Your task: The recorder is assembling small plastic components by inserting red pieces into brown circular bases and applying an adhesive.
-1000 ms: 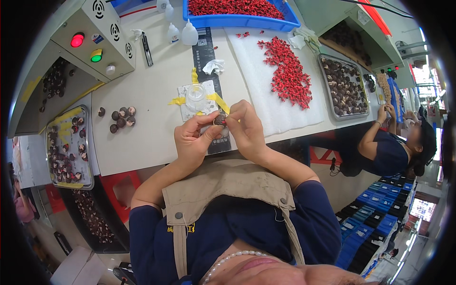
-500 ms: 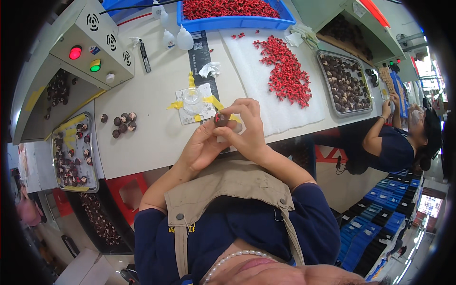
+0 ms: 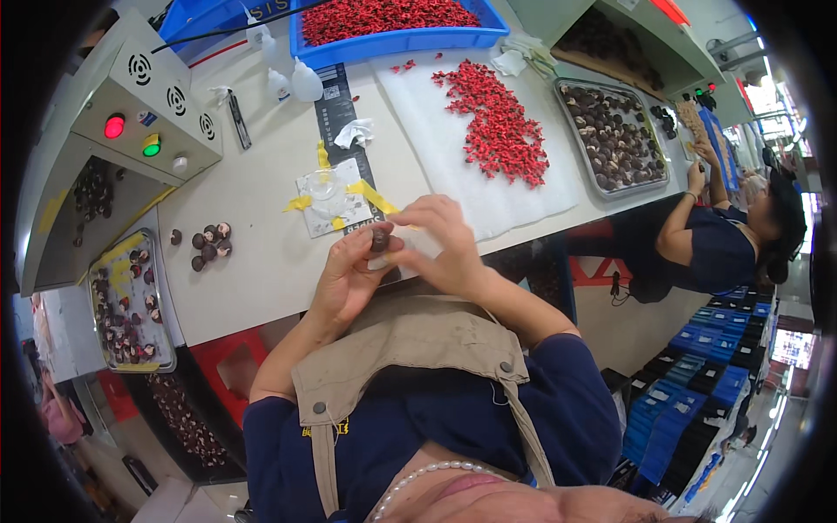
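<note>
Both hands meet at the near edge of the counter [image 3: 261, 270], pinching one small dark round piece [image 3: 380, 239]. The left hand [image 3: 347, 281] and right hand [image 3: 440, 248] each have their grip closed on it, and the fingers hide most of it. Just beyond lies a taped clear plate [image 3: 330, 202]. To the left sits a cluster of dark pieces [image 3: 209, 246]. Farther off, red bits [image 3: 499, 131] cover a white sheet [image 3: 453, 174], and a blue bin [image 3: 410, 39] is cut off at the top edge.
</note>
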Action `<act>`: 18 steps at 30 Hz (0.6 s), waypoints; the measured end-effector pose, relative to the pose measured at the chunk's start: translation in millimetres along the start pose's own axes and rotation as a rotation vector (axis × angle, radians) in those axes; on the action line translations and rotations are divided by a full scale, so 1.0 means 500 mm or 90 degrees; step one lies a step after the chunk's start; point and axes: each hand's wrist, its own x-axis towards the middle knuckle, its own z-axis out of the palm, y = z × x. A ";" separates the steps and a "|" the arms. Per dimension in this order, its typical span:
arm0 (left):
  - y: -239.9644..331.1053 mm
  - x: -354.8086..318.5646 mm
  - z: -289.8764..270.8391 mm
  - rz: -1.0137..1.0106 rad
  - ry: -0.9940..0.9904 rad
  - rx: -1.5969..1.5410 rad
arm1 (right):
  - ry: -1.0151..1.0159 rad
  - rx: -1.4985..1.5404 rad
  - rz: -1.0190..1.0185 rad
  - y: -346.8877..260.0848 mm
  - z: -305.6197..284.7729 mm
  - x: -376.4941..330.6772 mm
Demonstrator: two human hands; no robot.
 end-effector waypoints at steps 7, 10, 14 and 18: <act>0.085 -0.087 -0.037 0.211 0.145 0.344 | 0.106 -0.298 0.131 0.177 -0.111 0.022; 0.170 -0.131 -0.106 0.404 0.403 0.755 | 0.021 -0.461 0.205 0.190 -0.114 0.013; 0.319 -0.255 -0.242 0.440 0.786 1.137 | -0.023 -0.462 0.180 0.196 -0.102 0.020; 0.415 -0.324 -0.306 0.272 1.015 1.291 | -0.038 -0.491 0.183 0.182 -0.094 0.020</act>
